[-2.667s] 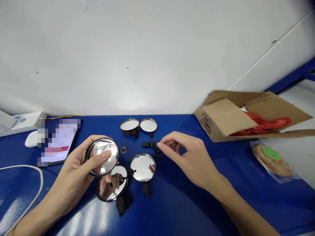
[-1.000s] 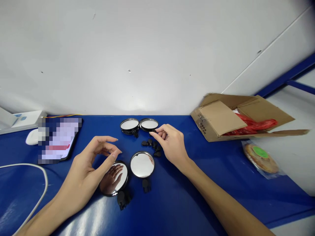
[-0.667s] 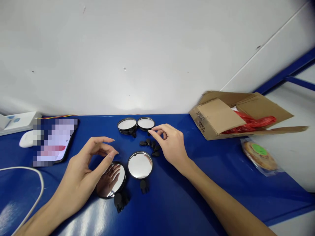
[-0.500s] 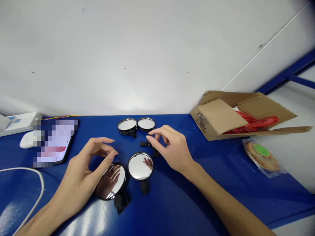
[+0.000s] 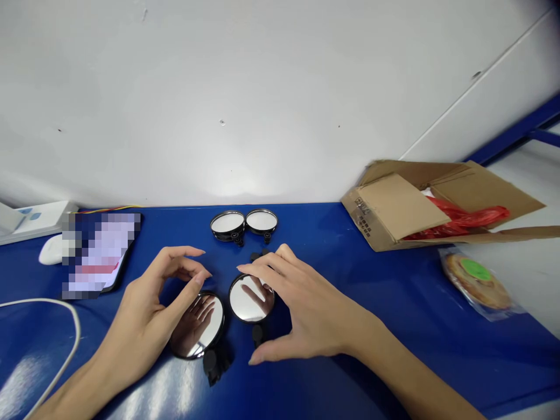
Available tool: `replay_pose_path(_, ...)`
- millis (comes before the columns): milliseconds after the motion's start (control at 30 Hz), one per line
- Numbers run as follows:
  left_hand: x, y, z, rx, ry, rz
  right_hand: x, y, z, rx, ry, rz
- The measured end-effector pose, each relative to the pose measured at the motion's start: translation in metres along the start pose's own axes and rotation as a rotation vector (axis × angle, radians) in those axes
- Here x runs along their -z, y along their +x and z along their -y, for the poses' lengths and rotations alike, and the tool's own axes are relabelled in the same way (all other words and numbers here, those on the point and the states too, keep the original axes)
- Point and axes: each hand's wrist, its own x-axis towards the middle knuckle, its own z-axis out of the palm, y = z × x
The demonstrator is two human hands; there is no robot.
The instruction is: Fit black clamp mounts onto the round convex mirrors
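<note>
Over the left round mirror [image 5: 205, 326] hovers my left hand [image 5: 151, 303], fingers curved and apart with nothing in them. That mirror has a black clamp [image 5: 212, 364] at its lower edge. My right hand [image 5: 306, 306] is spread around the right side of a second round mirror [image 5: 249, 298], thumb by its black clamp [image 5: 258, 335] and fingertips at its top rim; contact is unclear. Behind the right fingers, a small black clamp [image 5: 259, 255] is partly hidden. Two more spots with round mirrors lie farther back: a left stack [image 5: 227, 222] and a right one [image 5: 261, 221].
A phone [image 5: 102, 254] and a white earbud case [image 5: 55, 249] lie at left, near a white cable [image 5: 72, 326]. On the right stand an open cardboard box [image 5: 398, 204] holding a red plastic bag [image 5: 468, 216] and a wrapped round pastry [image 5: 479, 283]. A white wall [image 5: 280, 87] rises behind the blue table [image 5: 306, 396].
My right hand has moved from the small black clamp toward me, down to the nearer right mirror, and its fingers have spread wide. My left hand has stayed nearly still.
</note>
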Motion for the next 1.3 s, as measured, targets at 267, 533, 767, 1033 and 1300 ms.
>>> replay_pose_path(267, 0.001, -0.001, 0.001, -0.012, 0.023, -0.007, 0.002, 0.001, -0.002, 0.019, 0.034, -0.026)
replay_pose_path(533, 0.007, -0.007, -0.01, -0.104, 0.069, 0.082, -0.002, 0.003, 0.006, 0.225, 0.054, -0.281)
replay_pose_path(767, -0.002, -0.012, -0.026, -0.08, -0.194, 0.246, -0.018, 0.003, 0.032, 0.402, -0.169, -0.395)
replay_pose_path(1033, 0.003, -0.014, -0.011, 0.181, -0.428, 0.048, -0.031, 0.009, 0.036, 0.185, -0.266, -0.787)
replay_pose_path(1300, -0.001, -0.019, -0.013, 0.126, -0.275, 0.074, -0.037, 0.009, 0.027, 0.304, -0.481, -0.605)
